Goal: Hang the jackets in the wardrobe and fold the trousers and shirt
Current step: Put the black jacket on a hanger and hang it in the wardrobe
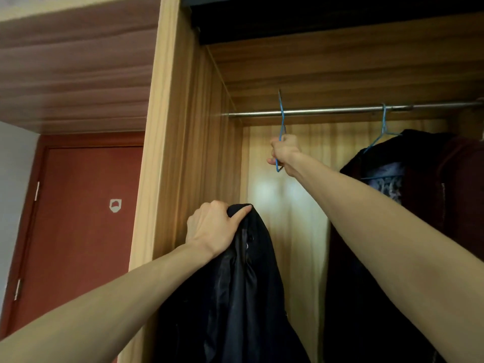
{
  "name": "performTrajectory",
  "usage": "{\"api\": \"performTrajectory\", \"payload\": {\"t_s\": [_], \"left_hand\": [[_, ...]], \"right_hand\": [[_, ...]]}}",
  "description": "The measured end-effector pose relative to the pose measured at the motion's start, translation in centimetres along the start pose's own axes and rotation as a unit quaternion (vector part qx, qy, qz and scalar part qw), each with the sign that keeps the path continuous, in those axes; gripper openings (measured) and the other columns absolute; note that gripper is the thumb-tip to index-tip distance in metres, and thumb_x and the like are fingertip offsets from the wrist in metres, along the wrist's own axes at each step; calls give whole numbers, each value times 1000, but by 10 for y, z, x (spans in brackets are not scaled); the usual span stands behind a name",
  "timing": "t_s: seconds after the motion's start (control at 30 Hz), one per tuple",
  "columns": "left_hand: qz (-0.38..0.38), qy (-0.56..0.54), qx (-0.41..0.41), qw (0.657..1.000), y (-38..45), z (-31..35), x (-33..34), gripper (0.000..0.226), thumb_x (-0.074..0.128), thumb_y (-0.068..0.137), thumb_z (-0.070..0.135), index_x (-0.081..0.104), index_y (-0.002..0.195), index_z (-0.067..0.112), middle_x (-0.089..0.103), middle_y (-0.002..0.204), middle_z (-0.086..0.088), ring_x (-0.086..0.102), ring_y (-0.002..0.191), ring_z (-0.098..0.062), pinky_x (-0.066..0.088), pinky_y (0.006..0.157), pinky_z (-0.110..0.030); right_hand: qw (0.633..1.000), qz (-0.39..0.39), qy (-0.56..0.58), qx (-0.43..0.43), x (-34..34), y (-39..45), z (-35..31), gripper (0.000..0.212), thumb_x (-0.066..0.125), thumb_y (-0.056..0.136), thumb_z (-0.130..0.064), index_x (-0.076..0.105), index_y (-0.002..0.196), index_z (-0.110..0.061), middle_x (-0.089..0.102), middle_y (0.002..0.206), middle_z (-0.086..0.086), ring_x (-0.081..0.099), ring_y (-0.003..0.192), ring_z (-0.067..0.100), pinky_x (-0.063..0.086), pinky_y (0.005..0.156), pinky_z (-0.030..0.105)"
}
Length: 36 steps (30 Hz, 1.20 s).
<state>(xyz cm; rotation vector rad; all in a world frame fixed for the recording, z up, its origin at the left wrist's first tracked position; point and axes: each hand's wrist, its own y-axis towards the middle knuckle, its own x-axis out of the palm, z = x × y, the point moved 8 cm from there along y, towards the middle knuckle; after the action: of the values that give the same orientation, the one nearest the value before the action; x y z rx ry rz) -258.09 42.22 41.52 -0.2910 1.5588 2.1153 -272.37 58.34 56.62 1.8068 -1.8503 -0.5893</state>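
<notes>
My left hand (213, 227) grips the top of a black jacket (241, 289), which hangs down in front of the open wardrobe's left side. Higher up, my right hand (285, 154) is closed around a thin blue wire hanger (281, 119) whose hook sits at the metal rail (340, 110). Further right on the rail, a second blue hanger (383, 132) carries a dark jacket (419, 179) with a dark red garment beside it.
The wardrobe's wooden side panel (183, 153) stands just left of my left hand. A red-brown door (78, 218) lies to the far left. Bare rail runs between the two hangers.
</notes>
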Motion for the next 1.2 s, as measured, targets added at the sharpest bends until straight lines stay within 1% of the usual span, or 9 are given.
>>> {"api": "performTrajectory", "payload": {"t_s": [0.1,0.2,0.3,0.4,0.6,0.77,0.9,1.03,1.2], "left_hand": [[5,-22,-2,1000,-4,-4,2,65,48,95,73,61,64,17,65,68,1,64,68,-21,56,70,-39],[17,-38,-1,999,-8,-9,-4,65,49,96,71,63,64,15,65,66,1,64,66,-20,54,68,-38],[12,-36,-4,999,-13,-6,-9,64,49,96,70,62,66,15,64,67,0,63,67,-21,47,65,-36],[4,-40,-11,999,-20,-2,-10,62,49,96,71,64,69,17,64,71,0,61,72,-26,46,69,-37],[-28,-37,-5,999,-47,16,-3,60,52,96,69,61,68,16,59,69,0,58,77,-32,41,68,-37],[-59,-40,13,997,-68,42,-9,66,55,96,67,48,64,10,54,63,-3,55,64,-28,36,58,-35],[-71,-13,12,997,-83,50,-24,64,56,95,66,53,66,9,56,66,-3,57,70,-31,41,62,-37],[-93,7,21,995,-94,53,-36,60,55,95,68,68,74,13,64,73,-4,63,79,-32,50,70,-39],[-120,-23,15,992,-110,49,-56,62,58,94,66,52,58,17,56,62,-1,58,69,-29,46,63,-37]], "right_hand": [[998,3,-5,-57,-22,-13,9,16,46,108,-16,60,102,-17,44,63,2,42,49,11,58,59,28],[998,13,-28,-58,-37,-40,37,15,60,99,-26,60,111,-16,53,76,2,49,42,10,61,68,34],[997,7,-68,-25,-50,-66,64,22,66,93,-33,57,105,-16,59,84,6,51,47,16,55,58,31],[991,15,-132,-18,-73,-94,83,29,61,98,-33,52,77,-15,59,74,10,50,43,17,51,49,31],[959,80,-245,-116,-142,-190,102,41,50,103,-29,48,67,-9,58,60,14,60,55,33,55,60,44],[980,56,-160,-107,-196,-245,117,47,50,105,-46,71,76,-15,43,43,-4,35,38,12,31,45,27],[996,28,-60,-53,-229,-271,106,36,61,104,-36,76,84,-9,27,42,-5,19,33,8,12,39,16],[1000,-21,3,-23,-244,-297,75,25,73,93,-28,79,91,-4,22,45,-8,15,35,7,9,42,15],[990,-131,-45,25,-238,-345,42,30,73,83,-33,80,87,-5,21,50,-4,14,38,7,8,45,19]]}}
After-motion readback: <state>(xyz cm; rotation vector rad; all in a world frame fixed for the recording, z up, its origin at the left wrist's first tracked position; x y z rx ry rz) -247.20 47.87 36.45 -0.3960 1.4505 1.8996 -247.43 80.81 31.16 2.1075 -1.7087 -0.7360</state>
